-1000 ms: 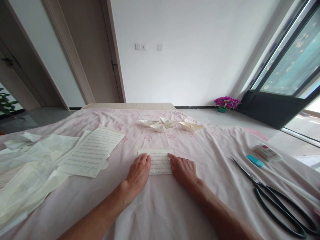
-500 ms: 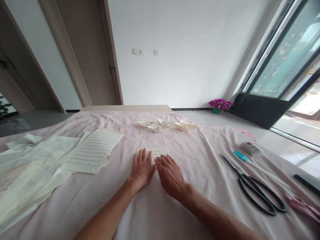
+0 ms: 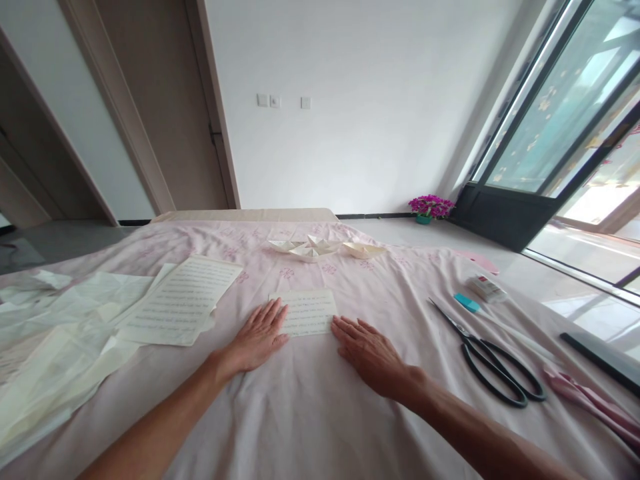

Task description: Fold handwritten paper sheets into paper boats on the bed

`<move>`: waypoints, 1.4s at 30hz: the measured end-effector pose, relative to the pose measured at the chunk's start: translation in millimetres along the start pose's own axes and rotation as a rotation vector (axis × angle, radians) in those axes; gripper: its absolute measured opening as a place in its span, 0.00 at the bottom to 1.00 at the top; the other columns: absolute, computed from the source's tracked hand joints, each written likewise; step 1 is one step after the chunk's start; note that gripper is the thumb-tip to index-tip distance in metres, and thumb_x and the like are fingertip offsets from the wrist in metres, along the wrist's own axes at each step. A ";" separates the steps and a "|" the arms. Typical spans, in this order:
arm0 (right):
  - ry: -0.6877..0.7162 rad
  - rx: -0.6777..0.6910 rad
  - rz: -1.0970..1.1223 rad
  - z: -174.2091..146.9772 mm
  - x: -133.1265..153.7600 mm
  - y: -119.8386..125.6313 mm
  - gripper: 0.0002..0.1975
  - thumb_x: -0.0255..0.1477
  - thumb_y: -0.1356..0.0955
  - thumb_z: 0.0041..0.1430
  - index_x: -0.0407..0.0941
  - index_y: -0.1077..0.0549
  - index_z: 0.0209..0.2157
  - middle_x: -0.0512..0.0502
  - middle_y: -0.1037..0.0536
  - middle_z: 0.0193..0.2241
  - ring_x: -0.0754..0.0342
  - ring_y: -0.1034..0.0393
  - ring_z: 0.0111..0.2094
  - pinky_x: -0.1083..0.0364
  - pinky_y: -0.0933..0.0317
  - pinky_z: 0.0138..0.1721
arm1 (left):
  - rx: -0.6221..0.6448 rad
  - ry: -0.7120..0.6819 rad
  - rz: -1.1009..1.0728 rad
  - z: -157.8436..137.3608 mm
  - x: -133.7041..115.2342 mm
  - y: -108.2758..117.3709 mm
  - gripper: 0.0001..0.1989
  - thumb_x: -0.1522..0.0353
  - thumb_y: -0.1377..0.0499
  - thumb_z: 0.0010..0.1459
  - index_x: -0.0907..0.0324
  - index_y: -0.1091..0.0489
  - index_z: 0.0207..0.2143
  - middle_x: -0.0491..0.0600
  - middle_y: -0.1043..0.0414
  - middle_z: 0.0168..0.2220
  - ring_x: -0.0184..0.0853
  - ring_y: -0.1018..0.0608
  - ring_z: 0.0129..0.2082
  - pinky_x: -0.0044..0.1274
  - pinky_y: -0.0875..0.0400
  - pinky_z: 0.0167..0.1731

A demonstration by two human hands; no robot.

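A small cream sheet of paper with lines of handwriting-like print lies flat on the pink flowered cloth. My left hand rests flat across its left edge, fingers stretched out and covering that side. On the right, my right hand lies with extended fingers, the tips at the paper's right edge. Neither hand grips anything. Beyond the sheet stand several folded paper boats, with one more cream paper boat just to their right.
Loose printed sheets and crumpled pale papers cover the left side. On the right lie black-handled scissors, a blue-capped tool, a small white box, pink fabric and a dark-edged strip.
My hands have spread apart, the left moving left and the right moving right, baring more of the paper's middle. The view has shifted slightly to the right.
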State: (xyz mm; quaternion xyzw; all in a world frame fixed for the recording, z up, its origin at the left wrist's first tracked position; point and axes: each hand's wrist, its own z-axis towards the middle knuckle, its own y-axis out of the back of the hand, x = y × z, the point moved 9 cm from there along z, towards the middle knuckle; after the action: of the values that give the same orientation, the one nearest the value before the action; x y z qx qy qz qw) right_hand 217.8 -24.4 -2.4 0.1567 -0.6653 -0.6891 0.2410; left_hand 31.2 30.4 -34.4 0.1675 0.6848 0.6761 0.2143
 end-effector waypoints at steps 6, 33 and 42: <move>0.027 -0.057 -0.172 28.7 7.2 2.9 0.21 0.17 0.46 0.62 0.42 0.31 0.50 0.38 0.25 0.42 0.48 0.33 0.42 0.48 0.43 0.49 | -0.061 -0.151 0.051 -5.6 -18.4 24.8 0.24 0.65 0.53 0.63 0.60 0.42 0.60 0.57 0.43 0.62 0.39 0.42 0.63 0.35 0.56 0.62; -0.217 -0.296 1.677 61.1 -1.7 23.1 0.17 0.35 0.27 0.42 0.40 0.25 0.35 0.47 0.23 0.28 0.51 0.28 0.32 0.53 0.36 0.35 | -0.202 0.356 -2.011 -1.6 -11.9 7.1 0.25 0.63 0.37 0.54 0.64 0.33 0.53 0.59 0.24 0.44 0.44 0.22 0.45 0.31 0.27 0.43; -0.397 -0.220 1.248 20.2 -49.3 11.1 0.24 0.36 0.33 0.53 0.43 0.31 0.51 0.44 0.21 0.36 0.53 0.28 0.32 0.57 0.37 0.28 | -0.292 0.399 -1.984 -3.2 1.6 -4.0 0.24 0.64 0.35 0.50 0.66 0.30 0.49 0.57 0.21 0.39 0.43 0.21 0.42 0.31 0.26 0.43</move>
State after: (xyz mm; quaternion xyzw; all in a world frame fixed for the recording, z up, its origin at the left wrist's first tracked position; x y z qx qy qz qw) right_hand 249.4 19.3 4.7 -0.4137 -0.5886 -0.4999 0.4822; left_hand 28.4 28.4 -38.5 -0.6183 0.4491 0.2863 0.5779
